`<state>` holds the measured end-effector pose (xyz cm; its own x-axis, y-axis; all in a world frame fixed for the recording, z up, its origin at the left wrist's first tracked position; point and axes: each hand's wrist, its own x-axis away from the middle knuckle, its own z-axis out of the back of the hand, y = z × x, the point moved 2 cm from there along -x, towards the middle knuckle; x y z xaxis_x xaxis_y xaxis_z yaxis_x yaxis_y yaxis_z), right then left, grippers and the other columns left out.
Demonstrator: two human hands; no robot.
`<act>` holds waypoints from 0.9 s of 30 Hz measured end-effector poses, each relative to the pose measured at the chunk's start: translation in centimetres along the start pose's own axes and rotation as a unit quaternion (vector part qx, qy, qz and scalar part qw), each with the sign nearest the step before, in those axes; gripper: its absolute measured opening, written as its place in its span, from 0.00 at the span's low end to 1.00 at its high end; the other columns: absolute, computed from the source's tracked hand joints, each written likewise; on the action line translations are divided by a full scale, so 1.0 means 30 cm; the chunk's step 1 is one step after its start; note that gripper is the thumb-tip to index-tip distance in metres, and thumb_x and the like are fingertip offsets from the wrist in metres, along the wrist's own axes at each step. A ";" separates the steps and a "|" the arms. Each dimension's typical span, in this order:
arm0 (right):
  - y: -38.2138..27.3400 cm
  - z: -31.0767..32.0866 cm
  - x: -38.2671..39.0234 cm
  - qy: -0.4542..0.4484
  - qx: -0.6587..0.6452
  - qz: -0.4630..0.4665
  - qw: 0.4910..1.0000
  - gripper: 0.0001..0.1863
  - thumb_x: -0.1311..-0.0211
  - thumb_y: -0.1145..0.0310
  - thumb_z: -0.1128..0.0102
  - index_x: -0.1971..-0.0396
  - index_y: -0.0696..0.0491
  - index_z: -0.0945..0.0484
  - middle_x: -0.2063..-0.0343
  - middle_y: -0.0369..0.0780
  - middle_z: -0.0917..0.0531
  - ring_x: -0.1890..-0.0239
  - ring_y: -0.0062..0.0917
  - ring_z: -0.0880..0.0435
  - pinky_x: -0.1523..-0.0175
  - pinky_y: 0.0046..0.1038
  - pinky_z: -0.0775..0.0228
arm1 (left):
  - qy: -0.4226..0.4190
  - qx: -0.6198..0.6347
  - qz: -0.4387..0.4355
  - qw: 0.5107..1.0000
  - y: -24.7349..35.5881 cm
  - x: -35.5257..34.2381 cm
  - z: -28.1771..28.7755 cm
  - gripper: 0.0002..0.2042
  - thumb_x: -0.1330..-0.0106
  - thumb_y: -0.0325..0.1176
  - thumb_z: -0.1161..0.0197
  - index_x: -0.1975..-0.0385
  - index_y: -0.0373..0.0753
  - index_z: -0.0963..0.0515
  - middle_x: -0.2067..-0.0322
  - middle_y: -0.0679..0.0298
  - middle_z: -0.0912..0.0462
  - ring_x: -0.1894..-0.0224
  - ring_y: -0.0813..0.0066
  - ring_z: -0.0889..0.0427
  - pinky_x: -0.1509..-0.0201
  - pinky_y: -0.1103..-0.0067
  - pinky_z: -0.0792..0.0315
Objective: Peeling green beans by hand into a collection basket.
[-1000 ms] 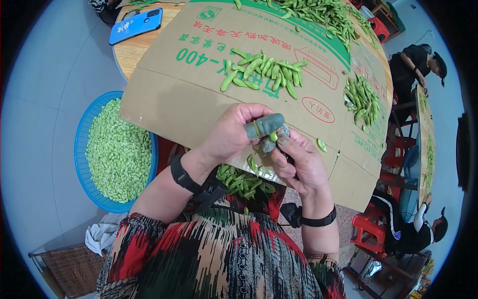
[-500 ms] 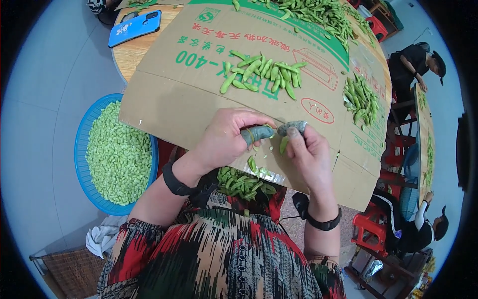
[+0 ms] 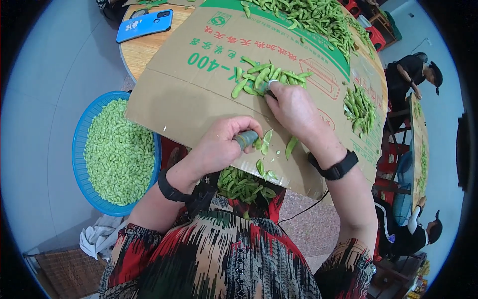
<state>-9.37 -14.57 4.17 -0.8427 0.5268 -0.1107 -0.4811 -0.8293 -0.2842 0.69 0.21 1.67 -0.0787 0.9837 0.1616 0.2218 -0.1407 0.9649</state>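
Observation:
My left hand (image 3: 229, 142), with a green sleeve on its thumb, is curled closed near the cardboard's (image 3: 174, 99) front edge, with what looks like a green pod (image 3: 258, 144) in its fingers. My right hand (image 3: 289, 104) reaches onto the middle pile of green pods (image 3: 263, 74); its sheathed fingertips are among the pods, and what they grip is hidden. Loose husks (image 3: 266, 142) lie right of my left hand, and more husks (image 3: 239, 184) are gathered below the cardboard's edge.
A blue basket (image 3: 79, 149) of shelled beans stands at left. A blue phone (image 3: 137, 30) rests on the wooden table (image 3: 137, 60). A big pod pile (image 3: 318, 22) and a smaller one (image 3: 358, 107) lie beyond. Two co-workers (image 3: 408, 72) (image 3: 423, 231) sit at another table (image 3: 419, 124) at right.
My right hand has left my left hand and moved forward onto the middle pod pile. My left hand has dropped slightly toward me. More loose husks show on the cardboard between them.

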 end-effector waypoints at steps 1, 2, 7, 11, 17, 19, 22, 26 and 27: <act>-0.005 0.004 0.012 -0.006 0.008 -0.011 1.000 0.11 0.46 0.67 0.45 0.76 0.61 0.31 0.80 0.51 0.23 0.74 0.47 0.24 0.68 0.41 0.32 | -0.023 -0.040 -0.010 0.999 -0.009 0.004 0.005 0.09 0.46 0.16 0.52 0.69 0.34 0.26 0.76 0.70 0.28 0.73 0.84 0.30 0.68 0.85 0.34; -0.008 0.008 0.022 -0.010 0.010 -0.009 1.000 0.11 0.46 0.67 0.45 0.76 0.61 0.31 0.80 0.51 0.23 0.74 0.47 0.24 0.68 0.41 0.32 | -0.046 -0.080 -0.019 0.996 -0.016 0.008 0.006 0.10 0.46 0.16 0.52 0.68 0.34 0.26 0.75 0.70 0.27 0.73 0.84 0.30 0.68 0.86 0.34; -0.001 0.069 0.082 0.019 -0.084 -0.116 0.990 0.11 0.52 0.68 0.44 0.79 0.62 0.28 0.86 0.48 0.25 0.82 0.38 0.23 0.72 0.36 0.32 | -0.025 -0.038 -0.057 0.997 0.012 0.014 -0.019 0.08 0.40 0.21 0.49 0.63 0.35 0.25 0.72 0.71 0.27 0.74 0.87 0.31 0.69 0.87 0.35; -0.002 0.047 0.168 -0.007 -0.295 -0.195 0.935 0.10 0.51 0.69 0.44 0.78 0.61 0.28 0.88 0.35 0.29 0.82 0.13 0.32 0.77 0.22 0.38 | 0.019 0.231 -0.031 0.972 -0.007 -0.029 -0.047 0.08 0.39 0.24 0.44 0.61 0.34 0.26 0.72 0.71 0.26 0.74 0.87 0.31 0.71 0.89 0.35; -0.094 0.051 0.242 -0.023 -0.481 -0.226 0.847 0.06 0.41 0.70 0.47 0.72 0.57 0.28 0.83 0.29 0.28 0.81 0.09 0.34 0.76 0.14 0.41 | 0.009 0.313 -0.024 0.949 -0.045 -0.067 -0.061 0.06 0.38 0.26 0.44 0.62 0.36 0.26 0.74 0.69 0.25 0.78 0.89 0.34 0.78 0.90 0.44; -0.104 0.056 0.262 -0.033 -0.564 -0.229 0.793 0.07 0.38 0.69 0.50 0.72 0.57 0.29 0.83 0.29 0.29 0.82 0.09 0.36 0.77 0.14 0.44 | 0.017 0.331 -0.033 0.943 -0.044 -0.065 -0.071 0.06 0.38 0.25 0.45 0.62 0.36 0.26 0.74 0.69 0.25 0.78 0.89 0.34 0.79 0.90 0.45; -0.116 0.040 0.287 -0.039 -0.647 -0.222 0.728 0.09 0.34 0.67 0.55 0.71 0.55 0.30 0.84 0.29 0.31 0.83 0.08 0.40 0.78 0.13 0.49 | 0.049 0.313 -0.044 0.947 -0.036 -0.061 -0.086 0.05 0.38 0.25 0.45 0.63 0.36 0.26 0.74 0.70 0.25 0.78 0.91 0.35 0.79 0.91 0.46; -0.102 0.017 0.294 -0.052 -0.652 -0.206 0.728 0.09 0.32 0.68 0.58 0.72 0.54 0.32 0.84 0.29 0.32 0.85 0.09 0.42 0.80 0.12 0.51 | 0.073 0.254 -0.079 0.961 -0.046 -0.060 -0.098 0.13 0.48 0.16 0.52 0.64 0.36 0.26 0.69 0.70 0.25 0.70 0.89 0.31 0.72 0.90 0.38; -0.105 0.019 0.294 -0.051 -0.653 -0.207 0.726 0.09 0.32 0.68 0.58 0.72 0.54 0.32 0.84 0.29 0.32 0.85 0.09 0.42 0.80 0.12 0.51 | 0.082 0.229 -0.099 0.965 -0.044 -0.058 -0.101 0.15 0.50 0.16 0.53 0.64 0.36 0.27 0.69 0.70 0.25 0.69 0.89 0.31 0.71 0.90 0.38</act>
<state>-15.42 -7.42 4.64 -0.7374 0.6082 0.2937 -0.1145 0.3160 -0.9418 -2.42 -1.67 0.73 -0.3086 0.9499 0.0502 0.5899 0.1497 0.7934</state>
